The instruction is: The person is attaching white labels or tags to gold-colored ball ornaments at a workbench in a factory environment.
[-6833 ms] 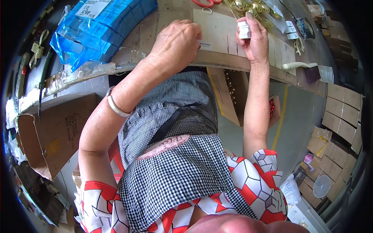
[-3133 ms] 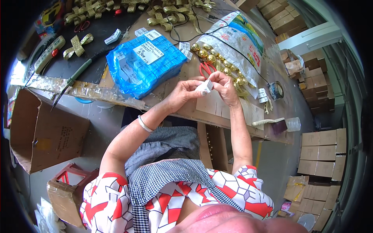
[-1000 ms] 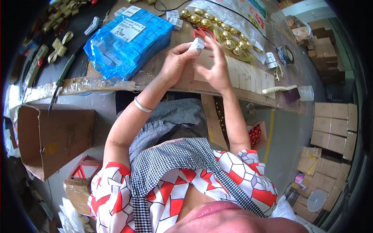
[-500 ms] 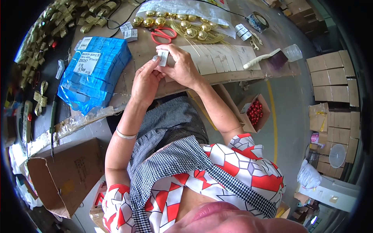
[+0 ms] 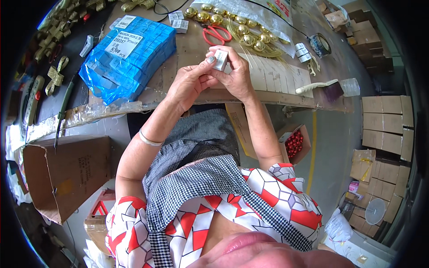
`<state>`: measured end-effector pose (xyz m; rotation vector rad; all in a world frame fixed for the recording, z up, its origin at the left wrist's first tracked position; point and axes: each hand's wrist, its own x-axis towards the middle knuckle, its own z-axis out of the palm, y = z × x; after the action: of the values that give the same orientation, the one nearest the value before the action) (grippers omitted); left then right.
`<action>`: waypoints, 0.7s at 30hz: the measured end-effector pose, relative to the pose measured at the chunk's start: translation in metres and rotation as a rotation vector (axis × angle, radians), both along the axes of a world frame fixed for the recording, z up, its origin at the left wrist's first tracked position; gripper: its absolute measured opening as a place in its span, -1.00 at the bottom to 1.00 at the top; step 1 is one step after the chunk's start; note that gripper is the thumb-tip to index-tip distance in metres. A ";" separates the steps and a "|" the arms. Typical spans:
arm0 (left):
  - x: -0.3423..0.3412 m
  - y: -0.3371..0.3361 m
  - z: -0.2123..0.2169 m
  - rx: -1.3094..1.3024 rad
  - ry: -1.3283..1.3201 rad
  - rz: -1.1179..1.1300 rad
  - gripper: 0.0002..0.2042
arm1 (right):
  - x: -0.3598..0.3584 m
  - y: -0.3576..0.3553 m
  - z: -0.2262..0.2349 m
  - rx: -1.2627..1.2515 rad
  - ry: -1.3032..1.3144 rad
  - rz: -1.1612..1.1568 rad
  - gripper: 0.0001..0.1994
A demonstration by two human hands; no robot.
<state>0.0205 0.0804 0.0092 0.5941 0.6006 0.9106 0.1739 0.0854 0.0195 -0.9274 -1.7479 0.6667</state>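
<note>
Above the table's near edge, both hands meet around a small stack of white printed labels (image 5: 220,60). My left hand (image 5: 191,82) holds its left side, thumb lying on the upper face. From the right, my right hand (image 5: 237,75) grips it between thumb and fingers, with the index finger along the top. Just beyond the hands lie red-handled scissors (image 5: 217,35), their blades hidden. To the left sits a blue plastic package (image 5: 147,49) filled with small blocks and bearing a white label. More small label stacks (image 5: 178,23) rest behind it.
Gold ball strands (image 5: 243,29) lie at the back beside a white sack. On the right are a pale slotted card (image 5: 272,73), a brush (image 5: 321,88) and a tape roll (image 5: 320,44). Gold bows (image 5: 56,76) lie far left. Open cartons (image 5: 73,174) stand below the table edge.
The view has shifted, so the table and its things appear farther right and higher. Both hands still hold the label stack, which now shows more of its side.
</note>
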 end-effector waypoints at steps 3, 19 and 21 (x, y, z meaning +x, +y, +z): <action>-0.001 0.000 0.001 0.036 0.069 0.003 -0.59 | 0.000 -0.002 0.007 -0.030 -0.076 -0.015 -0.56; -0.008 -0.003 0.007 -0.066 0.067 -0.107 -0.67 | -0.001 -0.010 0.013 0.141 -0.354 -0.066 -0.51; -0.008 -0.005 0.008 -0.066 0.084 -0.118 -0.67 | 0.001 -0.011 0.013 0.142 -0.345 -0.058 -0.51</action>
<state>0.0124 0.0755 0.0170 0.6047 0.6620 0.7554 0.1749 0.0744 0.0328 -1.0347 -2.0335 0.3530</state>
